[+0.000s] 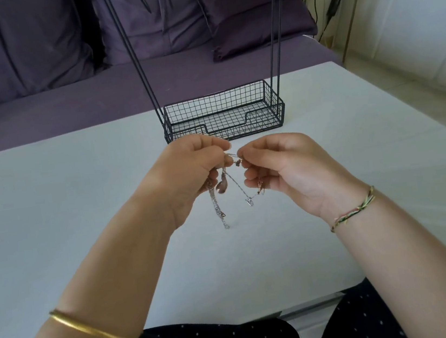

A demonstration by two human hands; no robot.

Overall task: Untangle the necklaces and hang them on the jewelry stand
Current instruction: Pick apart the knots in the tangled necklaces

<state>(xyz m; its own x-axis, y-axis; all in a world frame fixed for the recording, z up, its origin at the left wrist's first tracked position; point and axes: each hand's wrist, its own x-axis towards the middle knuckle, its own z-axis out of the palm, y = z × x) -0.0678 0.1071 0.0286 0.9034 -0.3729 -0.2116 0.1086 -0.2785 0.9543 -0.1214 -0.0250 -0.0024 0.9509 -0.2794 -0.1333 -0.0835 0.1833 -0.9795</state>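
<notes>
The tangled necklaces (227, 186) are held above the white bench (80, 216), between the two hands and just in front of the jewelry stand (223, 112). A short stretch of chain is drawn roughly level from hand to hand, with a small dark knot (238, 163) close to the right fingertips. The remaining strands hang downward, and a silver chain end is lowest, below the left hand (188, 170). A brownish drop-shaped pendant (222, 186) hangs just under the left fingers, and a small silver charm (249, 201) sits at the bottom of a V-shaped loop. The left grip is pressed together, with the chain pinched between thumb and fingers. The right hand (286, 166) is likewise closed, the chain being pinched at the knot by its fingertips, with a rose-coloured strand caught under the curled lower fingers. The number of necklaces cannot be told, as the strands overlap and are partly hidden by the fingers. The stand's wire basket rests on the bench, and its upright rods are cut off by the top edge.
</notes>
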